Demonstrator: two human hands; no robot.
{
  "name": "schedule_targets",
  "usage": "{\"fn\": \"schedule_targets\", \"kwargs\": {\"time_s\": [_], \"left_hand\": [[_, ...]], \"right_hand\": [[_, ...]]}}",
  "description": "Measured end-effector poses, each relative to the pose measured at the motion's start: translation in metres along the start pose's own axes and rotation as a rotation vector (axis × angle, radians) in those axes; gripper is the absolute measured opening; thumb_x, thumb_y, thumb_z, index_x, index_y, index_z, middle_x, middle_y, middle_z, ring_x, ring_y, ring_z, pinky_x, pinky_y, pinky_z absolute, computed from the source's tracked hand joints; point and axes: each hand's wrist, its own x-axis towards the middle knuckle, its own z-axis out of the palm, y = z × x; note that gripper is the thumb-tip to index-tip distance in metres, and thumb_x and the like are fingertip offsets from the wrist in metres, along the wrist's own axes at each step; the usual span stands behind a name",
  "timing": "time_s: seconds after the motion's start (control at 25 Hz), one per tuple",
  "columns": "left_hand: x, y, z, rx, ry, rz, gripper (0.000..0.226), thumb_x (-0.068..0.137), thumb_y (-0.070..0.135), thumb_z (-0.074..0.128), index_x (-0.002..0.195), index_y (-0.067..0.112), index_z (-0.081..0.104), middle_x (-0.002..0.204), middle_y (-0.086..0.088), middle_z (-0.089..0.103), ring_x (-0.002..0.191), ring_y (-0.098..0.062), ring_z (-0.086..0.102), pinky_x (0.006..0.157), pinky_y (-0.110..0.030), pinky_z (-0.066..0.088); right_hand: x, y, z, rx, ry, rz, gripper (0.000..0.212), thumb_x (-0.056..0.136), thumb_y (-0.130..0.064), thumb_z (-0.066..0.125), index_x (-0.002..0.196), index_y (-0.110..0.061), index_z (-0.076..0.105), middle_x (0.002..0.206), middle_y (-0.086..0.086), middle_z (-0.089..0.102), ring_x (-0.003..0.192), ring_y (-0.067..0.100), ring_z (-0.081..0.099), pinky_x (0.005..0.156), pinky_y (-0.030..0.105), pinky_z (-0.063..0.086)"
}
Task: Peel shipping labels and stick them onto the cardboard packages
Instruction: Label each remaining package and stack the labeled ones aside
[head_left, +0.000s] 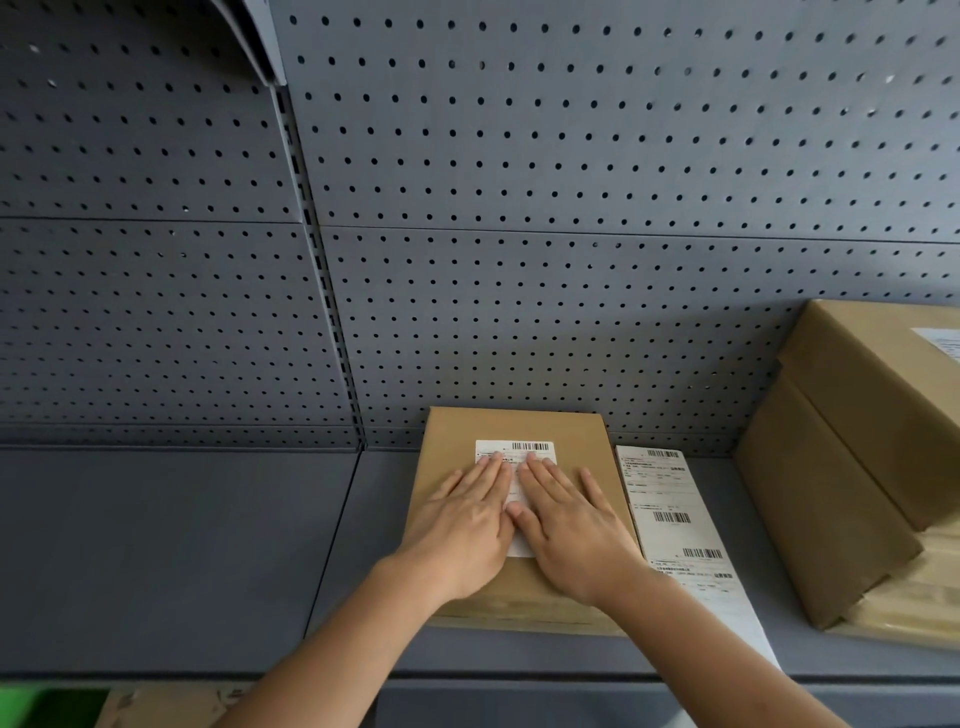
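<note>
A flat cardboard package (457, 431) lies on the grey shelf, against the pegboard wall. A white shipping label (519, 448) with a barcode sits on its top face. My left hand (462, 525) and my right hand (566, 525) lie side by side, palms down with straight fingers, pressing on the label and covering most of it. A strip of further labels (670, 519) lies flat on the shelf just right of the package.
A stack of larger cardboard boxes (852, 441) stands at the right, the top one bearing a label (943, 340). The grey shelf (156, 545) stretches to the left. The pegboard wall (519, 208) rises behind. A green object (31, 706) shows at the lower left.
</note>
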Motion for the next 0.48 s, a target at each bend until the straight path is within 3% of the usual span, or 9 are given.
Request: {"fn": "schedule_targets", "kwargs": {"time_s": [0.32, 0.48], "left_hand": [[-0.011, -0.005, -0.005, -0.048, -0.037, -0.103, 0.063, 0.109, 0.044, 0.010, 0.162, 0.015, -0.007, 0.171, 0.001, -0.012, 0.156, -0.008, -0.012, 0.129, -0.034, -0.005], [-0.034, 0.007, -0.005, -0.065, -0.029, -0.039, 0.062, 0.109, 0.042, 0.011, 0.162, 0.016, -0.009, 0.169, 0.003, -0.017, 0.154, -0.005, -0.016, 0.128, -0.031, -0.008]], "right_hand": [[-0.020, 0.030, -0.009, -0.005, -0.007, 0.162, 0.096, 0.077, -0.068, -0.013, 0.159, -0.022, 0.003, 0.167, -0.011, -0.003, 0.152, 0.004, -0.007, 0.123, 0.038, -0.010], [-0.036, 0.013, -0.007, 0.002, 0.067, 0.057, 0.089, 0.084, -0.065, -0.012, 0.159, -0.022, 0.007, 0.167, -0.009, 0.001, 0.152, 0.004, -0.005, 0.124, 0.039, -0.007]]}}
